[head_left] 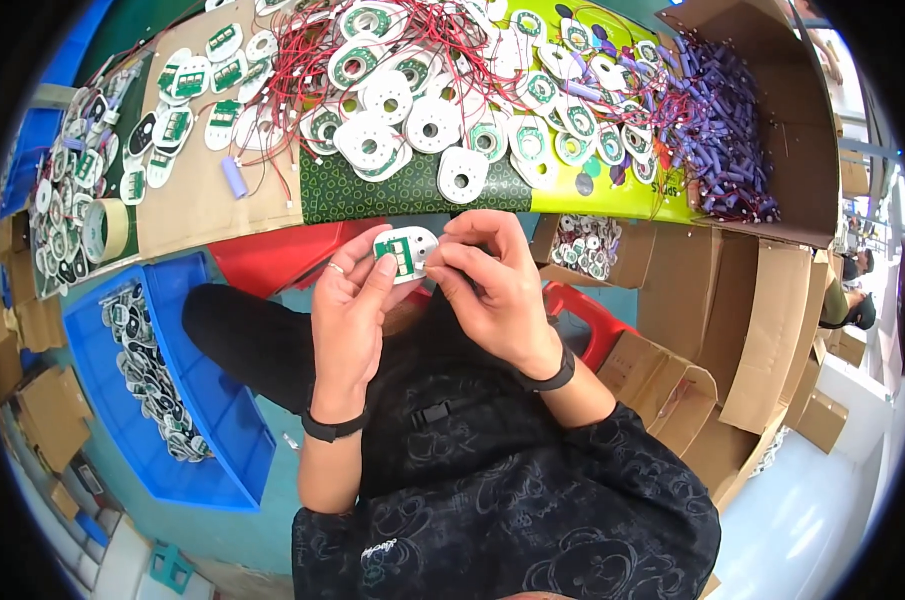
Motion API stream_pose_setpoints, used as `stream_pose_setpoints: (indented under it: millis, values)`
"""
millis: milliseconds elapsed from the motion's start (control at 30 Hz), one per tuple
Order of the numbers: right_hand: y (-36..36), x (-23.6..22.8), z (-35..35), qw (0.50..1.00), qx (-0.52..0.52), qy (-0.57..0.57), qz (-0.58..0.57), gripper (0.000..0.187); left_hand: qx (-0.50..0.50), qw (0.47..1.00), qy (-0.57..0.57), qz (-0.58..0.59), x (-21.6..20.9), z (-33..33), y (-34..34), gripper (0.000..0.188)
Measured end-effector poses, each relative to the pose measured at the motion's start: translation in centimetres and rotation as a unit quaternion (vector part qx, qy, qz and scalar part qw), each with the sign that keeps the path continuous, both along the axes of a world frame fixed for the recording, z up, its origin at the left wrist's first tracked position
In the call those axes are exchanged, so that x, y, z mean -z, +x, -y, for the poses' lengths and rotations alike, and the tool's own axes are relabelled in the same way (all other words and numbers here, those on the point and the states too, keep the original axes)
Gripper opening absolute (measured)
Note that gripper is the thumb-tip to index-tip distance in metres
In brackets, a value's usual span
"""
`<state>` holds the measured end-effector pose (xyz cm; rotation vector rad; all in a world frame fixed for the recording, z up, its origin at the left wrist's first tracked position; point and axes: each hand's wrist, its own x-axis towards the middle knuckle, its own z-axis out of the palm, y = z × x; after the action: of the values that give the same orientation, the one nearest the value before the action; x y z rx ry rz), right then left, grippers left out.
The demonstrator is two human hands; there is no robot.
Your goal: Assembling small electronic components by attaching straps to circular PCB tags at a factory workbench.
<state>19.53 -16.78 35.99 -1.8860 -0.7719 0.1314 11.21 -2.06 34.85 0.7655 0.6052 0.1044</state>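
My left hand (347, 320) grips a white oval plastic housing with a green circuit board (400, 256) in it, thumb pressed on its near edge. It is held above my lap, just off the table's front edge. My right hand (494, 288) is closed in a pinch at the housing's right end. What lies between those fingertips is too small to make out. Beyond the hands, white housings with round holes (462, 175) lie on the table among tangled red wires (307, 50). A lone purple cylindrical cell (234, 177) with leads rests to the left.
A cardboard box (802, 130) at the table's right end holds many purple cells (717, 130). On the left stands a blue bin (232, 440) with more housings. A tape roll (105, 230) sits at the table's left corner. Open cartons (672, 400) and red stools (587, 320) are close by.
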Motion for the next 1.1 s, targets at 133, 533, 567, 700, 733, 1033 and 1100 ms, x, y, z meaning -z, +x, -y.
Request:
stream_pose_setpoints:
  millis: [133, 533, 567, 700, 733, 1033, 1100]
  values:
    - [-0.4, 0.2, -0.3, 1.000, -0.004, -0.008, 0.020, 0.018, -0.012, 1.000, 0.008, -0.001, -0.5, 0.0, -0.1, 0.039]
    - [-0.6, -0.3, -0.9, 0.999, -0.013, -0.037, 0.021, 0.021, -0.017, 0.999, 0.025, 0.016, 0.1, 0.2, -0.6, 0.041]
    - [-0.6, -0.3, -1.0, 0.999, -0.014, -0.037, 0.020, 0.021, -0.023, 0.999, 0.029, 0.019, 0.1, 0.3, -0.6, 0.041]
    - [-0.7, 0.0, -1.4, 0.999, 0.003, -0.020, 0.047, 0.020, -0.029, 0.998, 0.039, 0.031, 0.2, 0.5, -0.5, 0.040]
    - [-0.7, 0.1, -1.6, 0.999, 0.002, -0.016, 0.046, 0.021, -0.035, 0.997, 0.061, 0.032, 0.4, 0.5, -0.6, 0.040]
    - [0.2, 0.9, -1.9, 0.997, -0.022, 0.013, 0.077, 0.024, -0.046, 0.987, 0.151, 0.037, 1.0, 1.5, -0.5, 0.038]
    - [0.5, 0.3, -1.6, 0.994, -0.067, -0.007, 0.081, 0.026, -0.059, 0.989, 0.130, 0.030, 0.9, 1.4, -0.6, 0.038]
